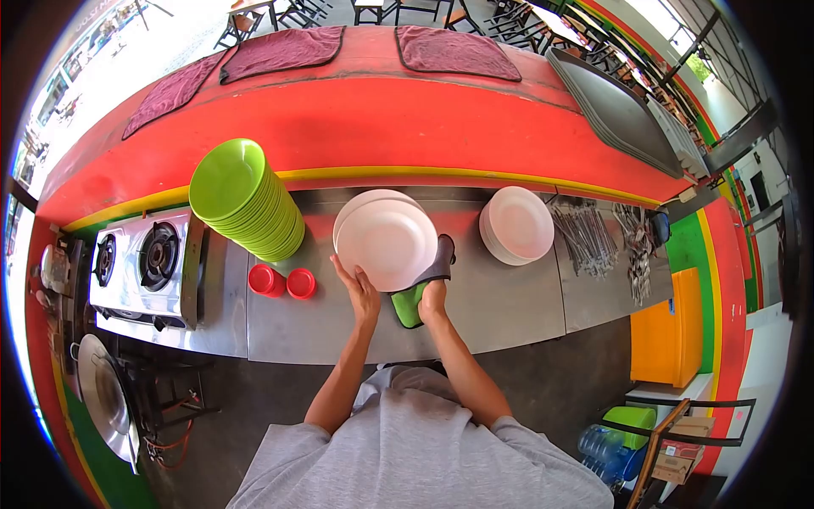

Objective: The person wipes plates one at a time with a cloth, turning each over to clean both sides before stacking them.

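Note:
My left hand (pixel 362 295) grips the lower left rim of a white plate (pixel 388 246), fingers spread along its edge. A cloth (pixel 410 304), green on one side and grey on the other, is in my right hand (pixel 433 299), pressed at the plate's lower right rim. Directly behind the held plate shows another white plate (pixel 366 200); whether more lie beneath it is hidden. To the right stands a short stack of white bowls (pixel 518 225). Left of the plates, two small red dishes (pixel 301 283) sit in front of a tall, leaning stack of green bowls (pixel 246 199).
A two-burner gas stove (pixel 146 263) stands at the left of the steel counter (pixel 475 327). Metal cutlery (pixel 585 237) lies at the right. Maroon cloths (pixel 458 53) and dark trays (pixel 615 110) rest on the red ledge (pixel 356 119). A wok (pixel 106 390) is lower left.

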Motion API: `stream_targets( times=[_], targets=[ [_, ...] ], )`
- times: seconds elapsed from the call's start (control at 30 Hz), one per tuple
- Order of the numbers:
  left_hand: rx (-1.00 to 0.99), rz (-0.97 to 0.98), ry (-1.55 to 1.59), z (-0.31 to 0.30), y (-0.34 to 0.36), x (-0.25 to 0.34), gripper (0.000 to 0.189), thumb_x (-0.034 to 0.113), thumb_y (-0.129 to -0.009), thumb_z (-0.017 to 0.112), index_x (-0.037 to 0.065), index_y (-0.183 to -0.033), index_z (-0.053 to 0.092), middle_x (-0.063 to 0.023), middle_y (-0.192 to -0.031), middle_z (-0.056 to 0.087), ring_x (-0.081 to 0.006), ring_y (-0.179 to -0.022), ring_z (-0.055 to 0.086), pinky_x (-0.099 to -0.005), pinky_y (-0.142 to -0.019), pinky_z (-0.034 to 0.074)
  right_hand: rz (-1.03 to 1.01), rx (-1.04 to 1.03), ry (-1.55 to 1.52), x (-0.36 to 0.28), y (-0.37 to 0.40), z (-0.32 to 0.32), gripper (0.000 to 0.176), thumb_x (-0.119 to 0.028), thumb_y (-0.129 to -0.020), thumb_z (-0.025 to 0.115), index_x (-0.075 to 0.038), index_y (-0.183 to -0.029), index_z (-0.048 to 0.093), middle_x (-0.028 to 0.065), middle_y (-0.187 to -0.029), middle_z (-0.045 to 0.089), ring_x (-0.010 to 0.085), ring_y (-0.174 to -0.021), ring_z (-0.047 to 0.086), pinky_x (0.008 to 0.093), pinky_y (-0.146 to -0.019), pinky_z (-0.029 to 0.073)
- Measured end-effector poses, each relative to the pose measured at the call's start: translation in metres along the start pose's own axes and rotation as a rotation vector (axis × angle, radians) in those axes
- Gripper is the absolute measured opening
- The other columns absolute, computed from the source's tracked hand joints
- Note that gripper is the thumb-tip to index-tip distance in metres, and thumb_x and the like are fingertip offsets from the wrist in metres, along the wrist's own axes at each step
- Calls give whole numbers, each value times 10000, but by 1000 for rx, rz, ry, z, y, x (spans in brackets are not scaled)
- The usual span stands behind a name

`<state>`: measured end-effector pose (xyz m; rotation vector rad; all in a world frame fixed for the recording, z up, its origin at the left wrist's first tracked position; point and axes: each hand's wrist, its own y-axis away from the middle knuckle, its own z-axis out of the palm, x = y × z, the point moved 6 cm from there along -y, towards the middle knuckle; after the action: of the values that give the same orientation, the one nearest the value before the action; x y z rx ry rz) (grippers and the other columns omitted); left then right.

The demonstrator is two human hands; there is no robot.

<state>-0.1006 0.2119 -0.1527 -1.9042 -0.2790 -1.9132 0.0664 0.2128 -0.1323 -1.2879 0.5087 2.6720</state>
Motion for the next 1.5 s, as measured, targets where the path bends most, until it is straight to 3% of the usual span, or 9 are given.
stream_targets(
  times=[0.27,0.47,0.77,1.1,1.23,1.27,1.33,1.43,1.5],
  targets=[
    [-54,-56,-108,5,5,-4,796,353,-1070,446,-44,-1560,-39,-288,-1635,-24,-394,-1532,-33,-457,-1225,53,88,108,-42,25,-5,-32,537,-438,-1078,367,-76,-1470,427,44,-1460,503,199,-1312,496,370,-1113,396],
    [-155,-44,-152,9,27,1,822,371,-1063,458,-26,-1569,-54,-284,-1638,-48,-383,-1532,-73,-462,-1227,33,129,57,-279,19,-10,-35,520,-452,-1062,371,-92,-1417,495,43,-1442,538,217,-1322,497,393,-1136,377],
    [-2,-144,-144,11,65,25,806,409,-1067,427,-49,-1567,-10,-269,-1646,-12,-363,-1539,-13,-433,-1231,62,184,-299,-528,-50,-15,-79,508,-440,-1023,465,-84,-1384,505,64,-1368,578,254,-1241,552,438,-1094,415],
    [161,28,-116,107,101,100,535,335,-1079,436,-2,-1487,359,-193,-1571,330,-283,-1458,309,-392,-1173,260,250,-603,-1098,-179,-4,-168,559,-409,-1035,438,-47,-1461,443,140,-1512,469,322,-1364,472,492,-1165,345],
    [111,6,-77,158,118,104,491,340,-1076,452,-10,-1420,451,-184,-1472,464,-280,-1392,410,-381,-1128,324,360,-420,-972,-155,0,-212,468,-376,-1029,496,-72,-1381,541,120,-1378,595,305,-1274,553,448,-1061,481],
    [89,-21,-81,166,123,97,476,341,-1077,449,-9,-1399,473,-174,-1441,495,-268,-1372,432,-374,-1120,332,414,-180,-820,-190,12,-188,369,-379,-1018,528,-77,-1215,606,72,-1129,649,248,-979,639,379,-847,556],
    [69,-86,-67,182,134,93,452,348,-1080,443,-5,-1354,510,-157,-1377,551,-249,-1328,477,-364,-1104,349,663,-793,-1039,-170,-4,-214,321,-349,-1030,494,-78,-1189,563,56,-1075,608,208,-1021,608,359,-884,537],
    [79,-165,-3,202,152,94,434,365,-1081,440,1,-1294,545,-142,-1300,607,-230,-1266,532,-357,-1078,377,869,-931,-602,-196,-1,-216,256,-306,-969,580,-75,-1049,504,18,-880,495,160,-838,537,319,-738,503],
    [98,-156,51,211,157,90,432,378,-1080,443,4,-1266,553,-142,-1282,623,-221,-1239,557,-354,-1060,396,418,-1027,125,-207,-27,-232,322,-240,-868,714,-61,-1045,514,19,-834,506,169,-705,514,317,-650,471]
  ],
)
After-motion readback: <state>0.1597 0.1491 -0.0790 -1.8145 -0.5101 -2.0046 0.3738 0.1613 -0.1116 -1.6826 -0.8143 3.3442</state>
